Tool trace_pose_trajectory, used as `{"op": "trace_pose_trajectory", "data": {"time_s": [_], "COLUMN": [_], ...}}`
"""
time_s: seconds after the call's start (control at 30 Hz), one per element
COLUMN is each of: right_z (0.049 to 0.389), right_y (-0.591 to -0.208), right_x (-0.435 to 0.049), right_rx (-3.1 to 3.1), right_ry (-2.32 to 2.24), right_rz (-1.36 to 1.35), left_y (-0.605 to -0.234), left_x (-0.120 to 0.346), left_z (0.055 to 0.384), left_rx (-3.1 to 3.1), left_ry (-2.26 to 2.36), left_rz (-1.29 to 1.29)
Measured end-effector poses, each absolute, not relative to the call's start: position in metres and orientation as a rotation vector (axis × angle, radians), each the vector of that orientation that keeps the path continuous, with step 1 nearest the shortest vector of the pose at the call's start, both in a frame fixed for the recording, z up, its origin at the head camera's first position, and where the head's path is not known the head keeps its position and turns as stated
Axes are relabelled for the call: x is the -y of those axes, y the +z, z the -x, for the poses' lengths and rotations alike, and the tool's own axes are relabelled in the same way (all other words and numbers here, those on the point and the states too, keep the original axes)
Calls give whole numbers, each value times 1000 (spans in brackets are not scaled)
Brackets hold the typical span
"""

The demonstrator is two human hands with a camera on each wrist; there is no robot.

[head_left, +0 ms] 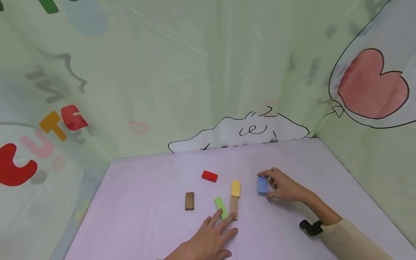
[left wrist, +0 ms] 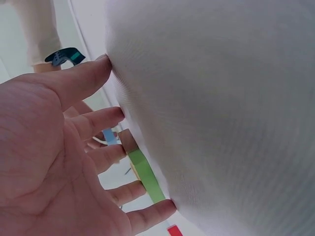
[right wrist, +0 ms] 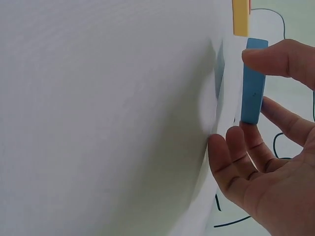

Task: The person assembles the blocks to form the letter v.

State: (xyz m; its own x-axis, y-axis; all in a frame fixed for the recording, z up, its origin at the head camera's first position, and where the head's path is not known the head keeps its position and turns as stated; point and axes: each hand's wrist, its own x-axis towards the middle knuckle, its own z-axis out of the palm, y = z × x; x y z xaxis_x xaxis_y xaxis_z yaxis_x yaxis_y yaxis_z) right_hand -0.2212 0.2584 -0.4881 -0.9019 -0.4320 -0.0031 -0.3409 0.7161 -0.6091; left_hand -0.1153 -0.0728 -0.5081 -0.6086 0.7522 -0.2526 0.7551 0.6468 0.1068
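Note:
My right hand (head_left: 286, 186) pinches a blue block (head_left: 262, 186) between thumb and fingertips, to the right of the other blocks. In the right wrist view the thumb lies on one end of the blue block (right wrist: 253, 93), with fingers at the other end. My left hand (head_left: 209, 238) lies with fingers spread at the table's front. Its fingertips reach the near ends of a light green block (head_left: 220, 205) and a light wooden block (head_left: 234, 206). A yellow block (head_left: 235, 189) stands end to end with the wooden one, on its far side.
A dark brown wooden block (head_left: 190, 201) lies left of the green one. Farther back is a red block (head_left: 209, 176), set at a slant. The pale cloth-covered table (head_left: 139, 202) meets printed curtains (head_left: 182, 72) at its back and sides. A black band (head_left: 311, 228) sits at the right wrist.

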Motion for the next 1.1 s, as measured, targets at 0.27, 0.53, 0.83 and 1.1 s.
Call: {"op": "trace_pose_trajectory", "data": {"time_s": [0.27,0.53,0.83,1.1], "right_z": [222,229,237,244], "right_y": [-485,-487,-489,-494], "right_x": [-251,-246,-243,-241], "right_rx": [-2786,-2784,-2777,-2769], "right_ry": [-932,-944,-949,-947], "right_rz": [650,624,631,609], "left_y": [-506,-504,-506,-507], "left_x": [72,73,73,73], "left_z": [114,113,113,115], "left_rx": [-2598,-2629,-2605,-2579], "left_ry": [-24,-47,-29,-7], "left_rz": [-1224,-1263,-1227,-1204]}}
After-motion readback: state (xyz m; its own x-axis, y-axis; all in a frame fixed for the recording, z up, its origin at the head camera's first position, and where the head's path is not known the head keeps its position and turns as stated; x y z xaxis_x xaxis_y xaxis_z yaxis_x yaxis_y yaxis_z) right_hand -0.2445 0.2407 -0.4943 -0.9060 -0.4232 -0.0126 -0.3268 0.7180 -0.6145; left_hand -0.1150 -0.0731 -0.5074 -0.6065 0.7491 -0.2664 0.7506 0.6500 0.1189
